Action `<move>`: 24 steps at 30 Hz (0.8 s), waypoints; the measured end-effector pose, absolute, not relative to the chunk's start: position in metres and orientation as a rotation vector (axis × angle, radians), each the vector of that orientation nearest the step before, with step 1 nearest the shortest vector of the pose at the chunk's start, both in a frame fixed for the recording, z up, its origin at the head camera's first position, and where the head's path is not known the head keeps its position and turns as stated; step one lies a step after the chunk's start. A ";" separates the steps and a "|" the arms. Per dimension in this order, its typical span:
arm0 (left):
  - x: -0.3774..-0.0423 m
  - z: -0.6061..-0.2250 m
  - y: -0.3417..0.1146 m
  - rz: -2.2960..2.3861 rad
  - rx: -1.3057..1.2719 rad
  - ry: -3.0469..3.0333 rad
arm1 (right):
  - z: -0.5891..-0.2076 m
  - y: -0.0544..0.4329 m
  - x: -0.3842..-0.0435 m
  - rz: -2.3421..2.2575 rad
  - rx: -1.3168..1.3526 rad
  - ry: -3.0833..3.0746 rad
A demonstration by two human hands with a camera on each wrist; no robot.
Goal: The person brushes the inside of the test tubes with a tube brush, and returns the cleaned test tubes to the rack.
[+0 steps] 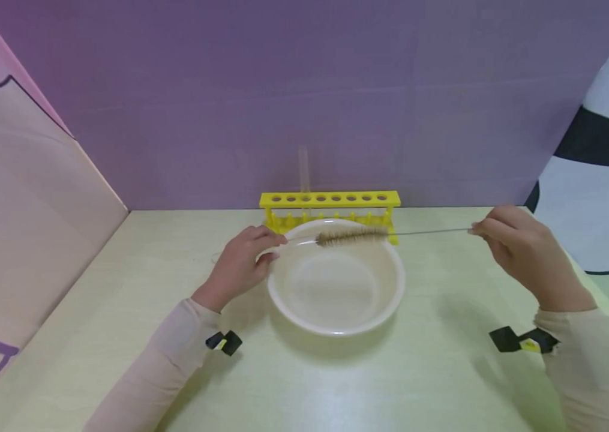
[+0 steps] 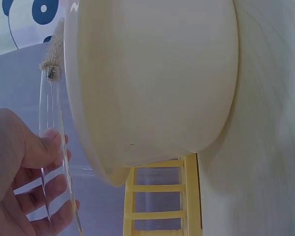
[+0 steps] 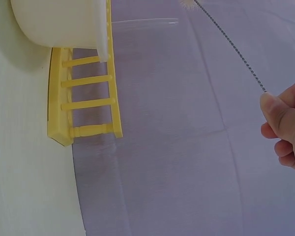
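My left hand [image 1: 243, 259] grips a clear test tube [image 2: 53, 105], held roughly level with its mouth toward the right. My right hand [image 1: 522, 252] pinches the twisted wire handle [image 3: 231, 44] of a test tube brush [image 1: 353, 236]. The brush's tan bristles [image 2: 54, 51] meet the tube's mouth in the left wrist view, and most of them are outside the glass. Both tube and brush are above the back part of a cream basin [image 1: 336, 324]. The tube's far end is hard to make out past the left hand.
Behind the basin stands a yellow test tube rack [image 1: 331, 199], partly hidden by it. Another clear test tube [image 1: 304, 171] stands upright in the rack's left part. A purple panel [image 1: 309, 90] rises at the table's back edge, with printed panels at both sides.
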State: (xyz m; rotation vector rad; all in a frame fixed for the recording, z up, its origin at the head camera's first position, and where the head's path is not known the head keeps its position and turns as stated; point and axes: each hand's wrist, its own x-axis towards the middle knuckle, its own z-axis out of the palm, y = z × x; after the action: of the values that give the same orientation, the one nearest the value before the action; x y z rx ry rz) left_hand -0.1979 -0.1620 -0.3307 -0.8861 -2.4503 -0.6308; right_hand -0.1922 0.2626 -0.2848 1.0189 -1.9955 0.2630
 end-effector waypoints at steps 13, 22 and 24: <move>-0.196 -0.324 -0.163 -0.584 -0.933 -2.473 | -0.285 0.261 -0.192 0.272 1.013 -1.999; -0.194 -0.319 -0.165 -0.568 -0.975 -2.527 | -0.284 0.259 -0.191 0.267 1.012 -1.985; -0.193 -0.320 -0.165 -0.578 -0.994 -2.535 | -0.284 0.258 -0.191 0.263 1.016 -1.978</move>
State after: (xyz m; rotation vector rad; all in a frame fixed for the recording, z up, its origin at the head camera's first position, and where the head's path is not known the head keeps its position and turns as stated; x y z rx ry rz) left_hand -0.1934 -0.1645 -0.3198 -0.9941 -2.5353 -0.5780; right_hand -0.1907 0.2584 -0.2837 1.0161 -1.9775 0.2633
